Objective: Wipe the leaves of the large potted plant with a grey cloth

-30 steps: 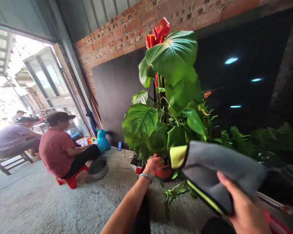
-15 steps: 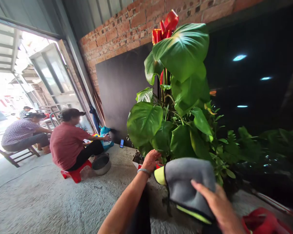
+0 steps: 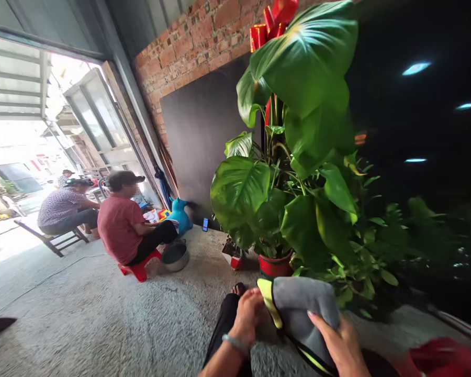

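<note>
"What's in the right hand (image 3: 340,340)?"

"Its fingers grasp a folded, soft grey cloth with yellow-green and black edging (image 3: 306,298), held in front of a round red plant pot (image 3: 275,265)."

"And the left hand (image 3: 246,315)?"

"Beside the cloth's yellow-green end (whether its fingers pinch it, I can't tell), with a pale, ring-shaped bracelet (image 3: 235,343) at the wrist."

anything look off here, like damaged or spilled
A yellowed leaf at the right of the tall plant stands out among green ones. A phone standing upright on the floor is slightly odd too. I see no spill, and no damage shows on the grey cloth in the right hand.
</note>
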### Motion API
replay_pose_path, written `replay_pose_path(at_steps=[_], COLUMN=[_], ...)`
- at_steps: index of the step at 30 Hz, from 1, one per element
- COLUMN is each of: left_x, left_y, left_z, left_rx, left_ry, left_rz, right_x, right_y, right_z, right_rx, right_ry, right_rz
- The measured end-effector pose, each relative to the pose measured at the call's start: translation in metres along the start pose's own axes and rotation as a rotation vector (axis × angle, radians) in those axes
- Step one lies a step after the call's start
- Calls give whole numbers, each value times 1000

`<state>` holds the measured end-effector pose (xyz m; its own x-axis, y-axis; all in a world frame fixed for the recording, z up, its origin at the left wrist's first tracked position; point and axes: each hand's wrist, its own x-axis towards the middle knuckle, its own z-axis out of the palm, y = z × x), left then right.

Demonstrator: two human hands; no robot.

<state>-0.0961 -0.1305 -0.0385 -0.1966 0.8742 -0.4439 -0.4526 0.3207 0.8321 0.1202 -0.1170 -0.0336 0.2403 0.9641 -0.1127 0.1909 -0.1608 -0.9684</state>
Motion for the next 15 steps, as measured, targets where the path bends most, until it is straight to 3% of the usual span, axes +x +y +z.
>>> replay_pose_path(at_steps=[3,5,7,9,11,15], left_x=[-44,-63,-71,-69,-62,-43], left_y=[-27,-27,-18,-8,-1,3], left_z=[-9,1,16,26,28,21], left_rx=[18,-11,-68,-163,-281,-395], left_ry=[-187,-362,-457,-426,-309,-98], left_rz=[-21,91,180,173,112,18], right_x=[-13,-22,-35,-51,-66,-71], right_y=[21,15,7,2,3,7], right_z=[3,19,43,67,84,87], right_rx=[-82,-140,-190,-234,-274,-262], right_ry=[113,127,77,47,49,-40], right_rz=[-115,-336,-561,-764,-954,-1154])
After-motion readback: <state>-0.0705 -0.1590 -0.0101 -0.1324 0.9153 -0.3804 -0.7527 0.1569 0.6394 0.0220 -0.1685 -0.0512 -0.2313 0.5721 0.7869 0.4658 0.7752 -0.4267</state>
